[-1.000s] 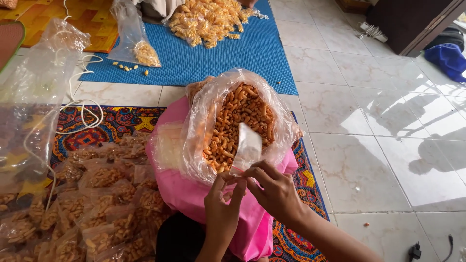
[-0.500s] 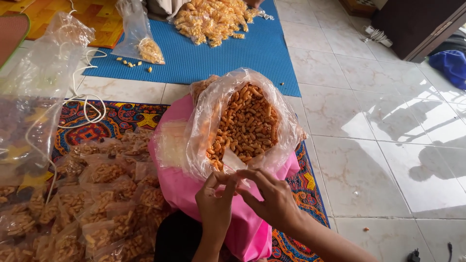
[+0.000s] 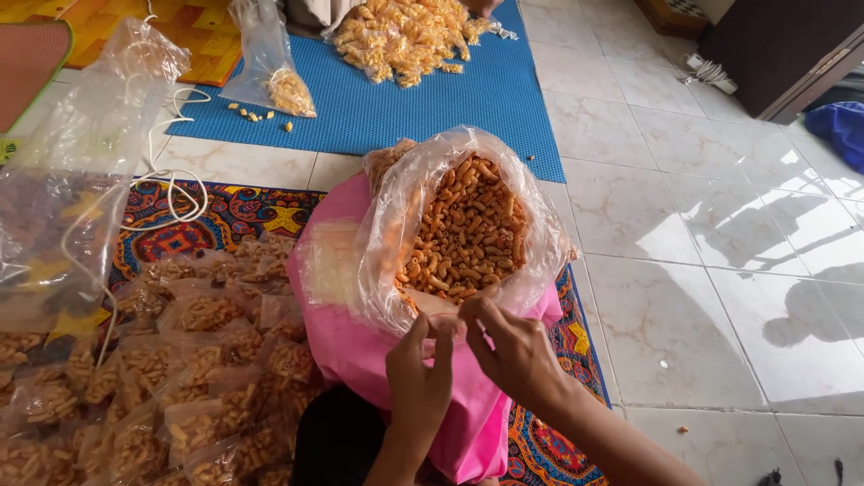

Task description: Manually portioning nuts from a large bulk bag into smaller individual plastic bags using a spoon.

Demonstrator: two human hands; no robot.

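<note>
Both hands pinch a small clear bag at the big snack sack's near rim, lower centre of frame.
Left hand [image 3: 421, 360] and right hand [image 3: 508, 346] hold the small clear bag [image 3: 438, 304] closed-fingered at its mouth; it looks thin, light and slippery, best gripped by its top edges, beside the big snack sack [image 3: 463, 225].

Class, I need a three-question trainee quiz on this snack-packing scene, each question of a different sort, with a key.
1. True or false: both hands, left hand and right hand, meet at a small clear bag by the rim of the big snack sack.
2. The filled small packets lie on which side of the pink bag: A the person's left, B the person's right?
3. What colour is the mat under the far heap of snacks?

Key: 1 true; 2 A; 3 blue.
</note>
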